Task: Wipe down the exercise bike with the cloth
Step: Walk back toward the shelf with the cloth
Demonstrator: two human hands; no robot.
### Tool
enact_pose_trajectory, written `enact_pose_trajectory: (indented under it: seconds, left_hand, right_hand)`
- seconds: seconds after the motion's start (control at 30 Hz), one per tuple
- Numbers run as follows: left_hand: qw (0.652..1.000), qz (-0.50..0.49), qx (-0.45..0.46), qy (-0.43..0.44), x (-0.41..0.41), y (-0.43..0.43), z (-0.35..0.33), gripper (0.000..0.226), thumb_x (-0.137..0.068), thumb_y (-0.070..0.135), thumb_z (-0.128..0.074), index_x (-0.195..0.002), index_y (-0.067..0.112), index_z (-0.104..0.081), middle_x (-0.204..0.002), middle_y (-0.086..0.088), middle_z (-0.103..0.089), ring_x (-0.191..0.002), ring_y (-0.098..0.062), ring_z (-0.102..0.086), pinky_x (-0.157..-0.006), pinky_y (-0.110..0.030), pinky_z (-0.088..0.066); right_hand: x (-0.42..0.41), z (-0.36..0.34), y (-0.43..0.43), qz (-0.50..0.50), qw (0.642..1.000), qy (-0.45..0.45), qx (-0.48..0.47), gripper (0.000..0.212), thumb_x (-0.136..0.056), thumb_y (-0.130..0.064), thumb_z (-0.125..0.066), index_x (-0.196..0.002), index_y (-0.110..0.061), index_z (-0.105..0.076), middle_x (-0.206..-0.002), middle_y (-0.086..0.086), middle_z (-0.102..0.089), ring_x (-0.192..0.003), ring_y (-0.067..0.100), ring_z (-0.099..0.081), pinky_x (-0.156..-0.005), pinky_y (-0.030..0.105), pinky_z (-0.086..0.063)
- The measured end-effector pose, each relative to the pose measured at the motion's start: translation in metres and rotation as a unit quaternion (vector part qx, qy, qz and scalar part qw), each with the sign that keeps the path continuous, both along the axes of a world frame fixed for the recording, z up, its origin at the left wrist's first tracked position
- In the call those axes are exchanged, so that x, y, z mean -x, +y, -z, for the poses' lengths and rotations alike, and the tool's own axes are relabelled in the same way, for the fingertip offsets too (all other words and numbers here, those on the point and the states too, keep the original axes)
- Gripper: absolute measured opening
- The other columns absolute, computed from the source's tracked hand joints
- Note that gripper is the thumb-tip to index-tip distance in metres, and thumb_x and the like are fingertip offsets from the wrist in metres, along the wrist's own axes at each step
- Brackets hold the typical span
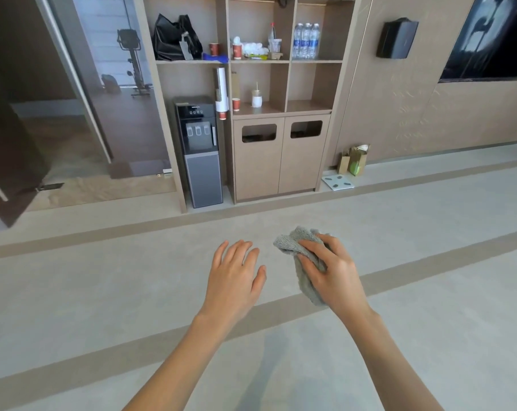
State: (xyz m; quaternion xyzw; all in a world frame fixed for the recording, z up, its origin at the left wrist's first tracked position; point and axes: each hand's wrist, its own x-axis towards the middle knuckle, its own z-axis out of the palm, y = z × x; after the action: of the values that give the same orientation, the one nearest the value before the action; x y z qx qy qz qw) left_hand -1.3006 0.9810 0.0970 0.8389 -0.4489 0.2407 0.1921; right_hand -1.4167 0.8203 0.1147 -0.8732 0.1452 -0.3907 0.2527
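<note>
Lower centre of frame: both your forearms reach fwd over the floor (103, 307), which is pale grey w/ darker diagonal bands. Your left grip (235, 274) is released: fingers straight, slightly spread, palm down, holding nothing. Just right of it, your right grip (332, 271) is clenched round the cloth (292, 241), a grey terry one. A bunched end sticks out past the fingertips toward upper left, and a tail hangs below the palm. The two grips are near each other, not touching.

Mid frame, against the wall, is a wooden shelf unit (283, 84). At its left foot stands a black-and-grey water dispenser (202, 152), w/ a cup tube (221, 90) mounted just above and right of it. Right of the dispenser are two cabinet doors (281, 170), each w/ a slot opening. The upper shelves hold a black bag (175, 40), red paper cups (215, 49) and water bottles (306, 41). Right of the unit, a white scale (337, 183) lies flat on the floor and paper bags (355, 160) lean at the wall.

Upper right: a black box (396, 40) on the wall and a dark screen (494, 37) at the frame edge.

Upper left, farthest: the exercise bike (132, 63) shows small in a glass panel beside a dark door (11, 143). Can't tell if it's behind the glass or reflected. It's well apart from the cloth and both grips.
</note>
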Motion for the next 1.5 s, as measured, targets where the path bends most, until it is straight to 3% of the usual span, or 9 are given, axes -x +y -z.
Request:
enact_pose_trajectory:
  seconds: [0.13,0.37,0.53,0.93,1.23,1.5]
  left_hand:
    - [1.000,0.000,-0.007,-0.012,-0.082,-0.062,0.010,0.028,-0.084,0.025,-0.066,-0.107,0.007,-0.068,-0.114,-0.010,-0.066,-0.109,-0.026,-0.061,-0.103,-0.048,-0.040]
    - [1.000,-0.006,-0.025,-0.016,-0.231,-0.195,0.014,0.034,-0.083,0.027,-0.068,-0.111,0.007,-0.067,-0.116,-0.009,-0.066,-0.109,-0.026,-0.061,-0.102,-0.047,-0.041]
    - [1.000,-0.012,-0.014,-0.018,-0.335,-0.282,0.005,0.034,-0.081,0.025,-0.069,-0.109,0.006,-0.067,-0.113,-0.010,-0.066,-0.105,-0.027,-0.062,-0.099,-0.045,-0.043]
    - [0.999,-0.035,-0.020,0.004,-0.579,-0.439,0.032,0.033,-0.085,0.025,-0.064,-0.112,0.005,-0.066,-0.115,-0.010,-0.066,-0.106,-0.027,-0.061,-0.102,-0.045,-0.041]
    - [1.000,-0.027,-0.011,-0.001,-0.788,-0.561,0.005,0.036,-0.092,0.028,-0.047,-0.114,0.005,-0.065,-0.118,-0.009,-0.064,-0.110,-0.025,-0.059,-0.104,-0.045,-0.039]
    - [0.999,-0.043,-0.017,0.013,-0.917,-0.662,0.008,0.034,-0.087,0.024,-0.063,-0.114,0.004,-0.065,-0.118,-0.011,-0.064,-0.110,-0.026,-0.060,-0.104,-0.047,-0.038]
  right_hand:
    - [-0.081,0.007,-0.061,0.008,1.000,0.005,0.002,0.026,-0.080,-0.008,-0.073,-0.105,-0.010,-0.070,-0.109,0.011,-0.061,-0.096,0.024,-0.061,-0.078,0.033,-0.051]
    - [-0.231,0.004,-0.190,0.008,1.000,0.020,-0.003,0.026,-0.081,-0.007,-0.071,-0.107,-0.007,-0.070,-0.113,0.014,-0.061,-0.098,0.033,-0.063,-0.074,0.045,-0.055]
    - [-0.336,-0.008,-0.276,0.025,0.999,0.029,0.001,0.024,-0.081,-0.008,-0.072,-0.105,-0.008,-0.070,-0.111,0.015,-0.061,-0.094,0.035,-0.063,-0.071,0.046,-0.055]
    - [-0.581,0.012,-0.438,0.007,0.998,0.062,-0.001,0.026,-0.086,-0.017,-0.067,-0.111,-0.011,-0.068,-0.118,0.011,-0.059,-0.097,0.034,-0.062,-0.072,0.047,-0.054]
    - [-0.783,-0.004,-0.556,0.023,0.999,0.048,-0.007,0.026,-0.085,-0.019,-0.068,-0.110,-0.012,-0.069,-0.117,0.011,-0.059,-0.098,0.031,-0.063,-0.071,0.047,-0.055]
    - [-0.919,0.004,-0.661,0.012,0.998,0.055,-0.006,0.026,-0.085,-0.018,-0.068,-0.110,-0.011,-0.069,-0.118,0.011,-0.060,-0.096,0.032,-0.064,-0.068,0.047,-0.056]
